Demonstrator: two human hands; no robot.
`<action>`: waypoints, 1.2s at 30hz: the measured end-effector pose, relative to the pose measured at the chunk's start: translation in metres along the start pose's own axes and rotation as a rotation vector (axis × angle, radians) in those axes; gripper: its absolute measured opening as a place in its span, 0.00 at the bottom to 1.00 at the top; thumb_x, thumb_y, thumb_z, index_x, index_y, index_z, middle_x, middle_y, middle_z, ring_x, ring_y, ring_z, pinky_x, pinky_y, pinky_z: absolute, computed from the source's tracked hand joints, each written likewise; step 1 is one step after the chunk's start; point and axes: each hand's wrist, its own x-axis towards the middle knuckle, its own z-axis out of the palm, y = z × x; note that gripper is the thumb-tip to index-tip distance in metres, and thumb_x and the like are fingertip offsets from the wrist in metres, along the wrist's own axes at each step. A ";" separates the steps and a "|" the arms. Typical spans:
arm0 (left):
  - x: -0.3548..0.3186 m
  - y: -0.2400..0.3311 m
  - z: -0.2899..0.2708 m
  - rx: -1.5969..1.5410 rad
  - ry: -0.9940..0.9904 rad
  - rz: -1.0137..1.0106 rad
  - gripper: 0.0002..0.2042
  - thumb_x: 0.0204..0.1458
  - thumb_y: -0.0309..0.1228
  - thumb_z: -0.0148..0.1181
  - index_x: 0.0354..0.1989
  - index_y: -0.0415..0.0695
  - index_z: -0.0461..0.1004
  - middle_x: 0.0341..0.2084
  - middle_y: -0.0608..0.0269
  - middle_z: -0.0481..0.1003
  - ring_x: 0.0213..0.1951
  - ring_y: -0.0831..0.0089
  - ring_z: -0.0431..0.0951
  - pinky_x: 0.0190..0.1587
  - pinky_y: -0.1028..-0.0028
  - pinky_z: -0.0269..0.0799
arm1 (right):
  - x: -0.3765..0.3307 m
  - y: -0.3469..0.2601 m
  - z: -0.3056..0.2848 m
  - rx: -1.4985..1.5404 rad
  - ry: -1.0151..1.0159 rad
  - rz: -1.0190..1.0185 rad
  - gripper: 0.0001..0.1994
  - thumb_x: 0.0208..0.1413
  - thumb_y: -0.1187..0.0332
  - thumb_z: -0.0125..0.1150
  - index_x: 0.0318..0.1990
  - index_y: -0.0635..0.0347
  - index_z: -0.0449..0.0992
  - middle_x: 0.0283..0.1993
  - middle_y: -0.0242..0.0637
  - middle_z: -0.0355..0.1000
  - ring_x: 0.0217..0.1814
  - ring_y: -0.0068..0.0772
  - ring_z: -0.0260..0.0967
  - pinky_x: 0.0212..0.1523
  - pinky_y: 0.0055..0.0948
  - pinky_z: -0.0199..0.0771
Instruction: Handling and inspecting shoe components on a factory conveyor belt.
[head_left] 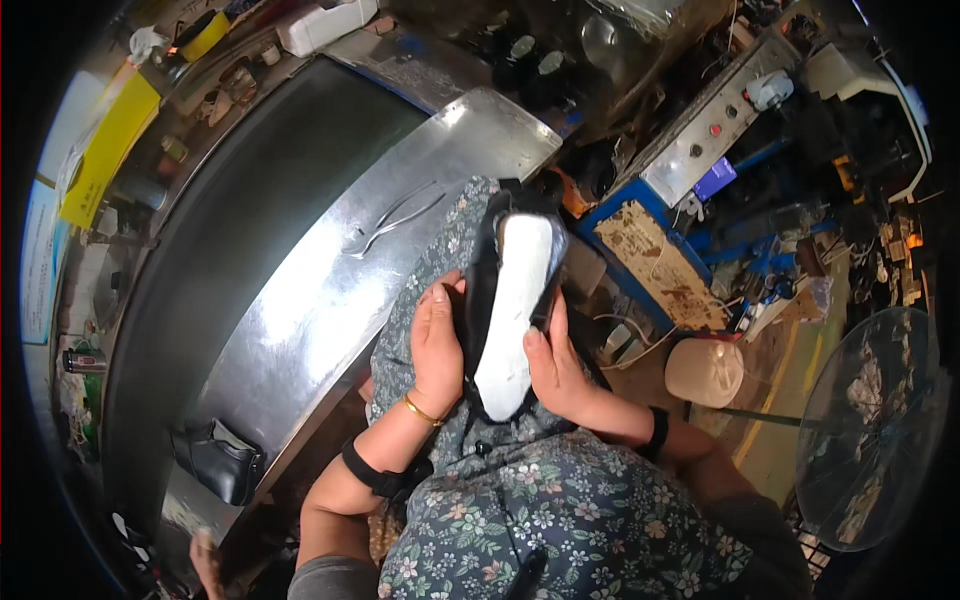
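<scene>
A black shoe upper, bottom up, rests over my lap with its long white insole (514,310) facing me. My left hand (437,340) presses along its left side, fingers closed against the black edge (482,280). From the other side my right hand (560,365) grips it, thumb at the insole's edge and fingers along the flank. The side facing my lap is hidden. Beneath it spreads a dark flowered apron (560,500). To the left, a pair of metal pliers (385,228) lies on the shiny metal table (290,270).
A dark belt (250,170) runs beyond the table. Near its close end lies another black shoe upper (222,462), with another person's hand (206,562) nearby. On the right stand a blue-framed machine (650,260), a plastic jug (704,371) and a round fan guard (865,430).
</scene>
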 end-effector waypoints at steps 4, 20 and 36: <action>0.050 0.044 0.016 -0.089 -0.202 0.021 0.22 0.69 0.43 0.39 0.58 0.37 0.69 0.52 0.56 0.72 0.52 0.70 0.72 0.60 0.72 0.62 | -0.019 0.004 -0.008 -0.048 -0.120 0.038 0.38 0.69 0.60 0.42 0.71 0.72 0.26 0.75 0.59 0.35 0.78 0.51 0.35 0.74 0.39 0.36; 0.060 0.041 0.024 0.038 -0.657 0.165 0.27 0.63 0.36 0.53 0.68 0.38 0.57 0.70 0.45 0.53 0.73 0.57 0.47 0.72 0.63 0.42 | 0.094 -0.031 -0.036 0.042 0.050 -0.141 0.11 0.65 0.74 0.45 0.48 0.66 0.73 0.53 0.42 0.70 0.60 0.36 0.64 0.64 0.31 0.59; 0.072 0.041 0.016 0.033 -0.792 0.005 0.38 0.54 0.36 0.66 0.70 0.40 0.52 0.66 0.53 0.59 0.67 0.65 0.58 0.69 0.67 0.51 | 0.066 -0.022 -0.055 0.298 -0.224 -0.007 0.32 0.61 0.74 0.52 0.71 0.64 0.49 0.75 0.47 0.44 0.80 0.42 0.33 0.75 0.36 0.35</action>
